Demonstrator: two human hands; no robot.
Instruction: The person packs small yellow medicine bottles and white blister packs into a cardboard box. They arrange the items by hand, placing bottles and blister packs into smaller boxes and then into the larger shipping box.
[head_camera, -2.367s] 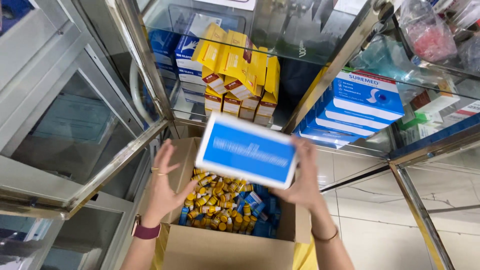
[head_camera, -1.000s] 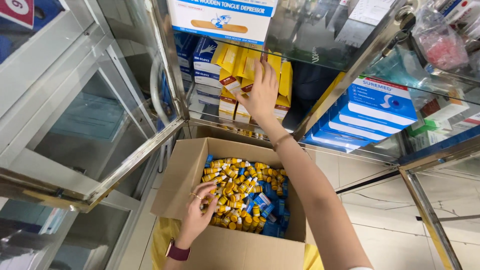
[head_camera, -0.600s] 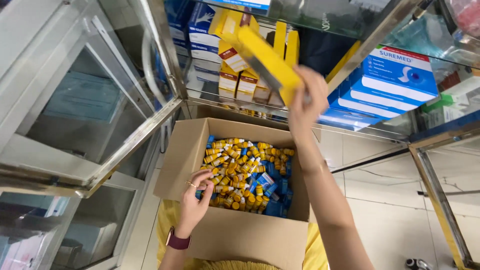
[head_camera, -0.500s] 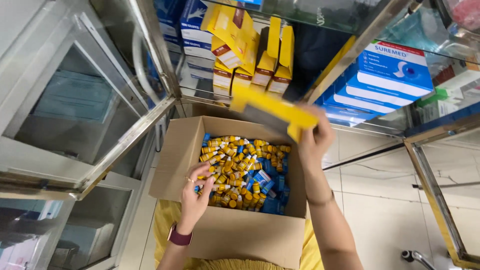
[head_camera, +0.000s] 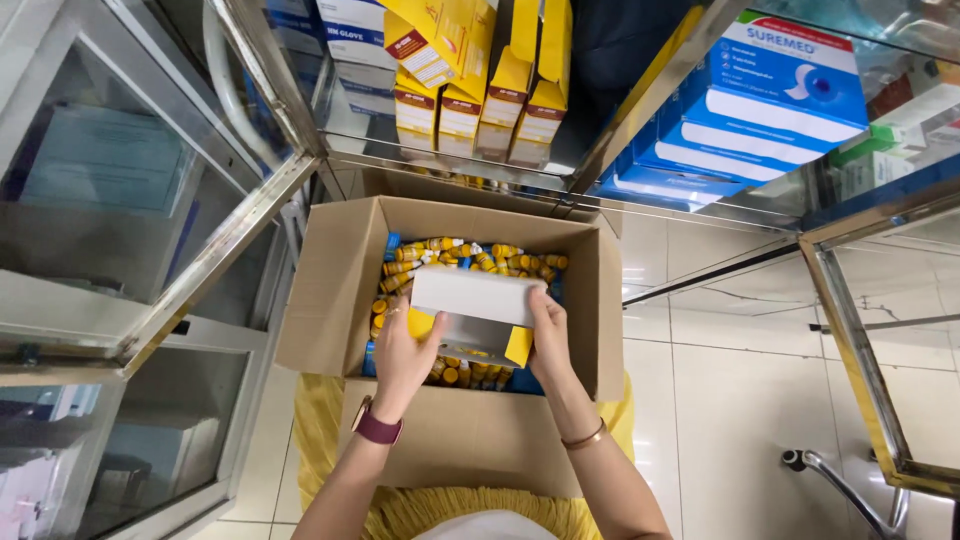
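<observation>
Glass-fronted display cabinets (head_camera: 130, 190) with metal frames are seen all around, above a pale tiled floor (head_camera: 740, 400). On the glass shelf (head_camera: 470, 165) ahead, upright yellow cartons (head_camera: 500, 90) are stacked, and blue-and-white boxes (head_camera: 770, 100) are lined up in the neighbouring cabinet to the right. Below the shelf, an open cardboard box (head_camera: 330, 290) is rested on a yellow-clothed lap, its flaps folded outward. The box is filled with small yellow-capped vials (head_camera: 480, 255) mixed with blue packets. Over the middle of the box, an opened yellow carton (head_camera: 475, 315) with a white inside is held between both hands. The left hand (head_camera: 405, 350), with a dark red watch on its wrist, is clamped on the carton's left end, fingers curled round the edge. The right hand (head_camera: 550, 335), with a thin bangle on its wrist, is closed on the right end, thumb on top. A chrome chair leg (head_camera: 850, 490) is visible at the lower right on the floor.
</observation>
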